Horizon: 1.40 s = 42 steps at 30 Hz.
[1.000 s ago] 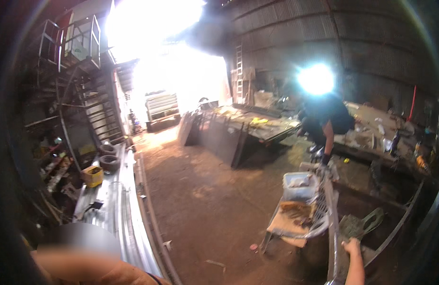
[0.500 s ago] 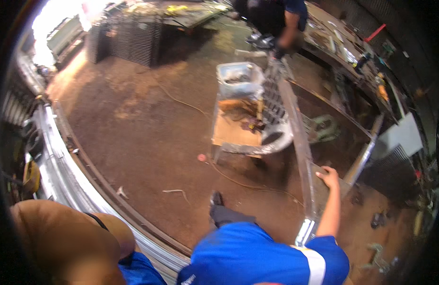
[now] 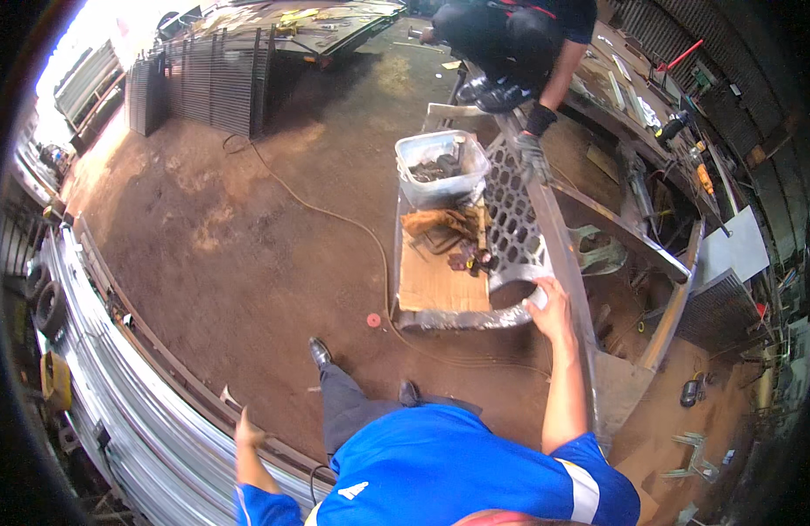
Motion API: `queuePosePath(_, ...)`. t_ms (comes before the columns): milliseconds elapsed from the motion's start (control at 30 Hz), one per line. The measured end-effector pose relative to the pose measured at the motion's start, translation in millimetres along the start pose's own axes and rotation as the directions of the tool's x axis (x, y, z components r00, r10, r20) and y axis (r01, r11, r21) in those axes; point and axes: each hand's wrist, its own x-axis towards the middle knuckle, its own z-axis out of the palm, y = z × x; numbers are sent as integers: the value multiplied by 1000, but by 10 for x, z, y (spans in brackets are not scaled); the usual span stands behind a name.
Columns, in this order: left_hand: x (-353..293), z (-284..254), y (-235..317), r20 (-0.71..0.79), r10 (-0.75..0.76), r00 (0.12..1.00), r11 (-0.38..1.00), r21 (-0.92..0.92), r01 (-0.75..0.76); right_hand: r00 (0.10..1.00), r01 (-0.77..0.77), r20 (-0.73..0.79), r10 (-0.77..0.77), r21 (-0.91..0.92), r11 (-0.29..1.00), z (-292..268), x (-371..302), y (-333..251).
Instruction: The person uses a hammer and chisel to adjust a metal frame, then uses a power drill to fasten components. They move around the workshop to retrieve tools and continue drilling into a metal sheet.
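My right hand (image 3: 549,307) is closed around the curved rim of a worn whitish plastic chair (image 3: 462,320) with a lattice panel. On the chair lie a flat piece of cardboard (image 3: 440,285), a clear plastic tub (image 3: 442,167) of dark small parts, an orange-brown cloth or glove (image 3: 435,221) and dark metal clamp-like pieces (image 3: 466,257). Just right of my wrist runs a long metal beam (image 3: 567,254), part of a welded frame. My left hand (image 3: 249,432) hangs low on the left, somewhat blurred, its fingers apart and holding nothing visible, above long shiny metal profiles (image 3: 159,394).
A crouching co-worker rests a gloved hand (image 3: 534,158) on the frame's far end. A cable (image 3: 335,215) snakes across the floor past the chair. Slatted panels (image 3: 216,83) stand at the back left. Tools, including an orange one (image 3: 704,180), lie to the right.
My right hand has gone from the metal frame to the chair's rim. My left arm, large and close before, has dropped to my side. The co-worker's gloved hand now shows on the frame.
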Motion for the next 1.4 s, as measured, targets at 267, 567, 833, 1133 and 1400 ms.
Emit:
queuePosePath(267,962,1299,-313,392,-160,906,665,-635,392,922,-216,300,243,-121,969,1853,442,-565)
queuePosePath(567,3956,-3223,-322,-589,-104,801,534,-713,-455,659,-521,576,484,-114,846,3848,1410,-1461)
queuePosePath(833,2062,-6816,3715,-922,343,-179,-64,167,-984,564,-751,564,604,45,659,4620,1442,-1195)
queuePosePath(1133,3292,-7903,4948,-745,348,-570,-409,426,-807,133,-923,609,782,-210,322,5508,2231,-1736)
queuePosePath(1400,4129,-8855,5644,-707,312,-635,-506,442,-740,578,-789,460,674,104,605,6150,5556,-2468)
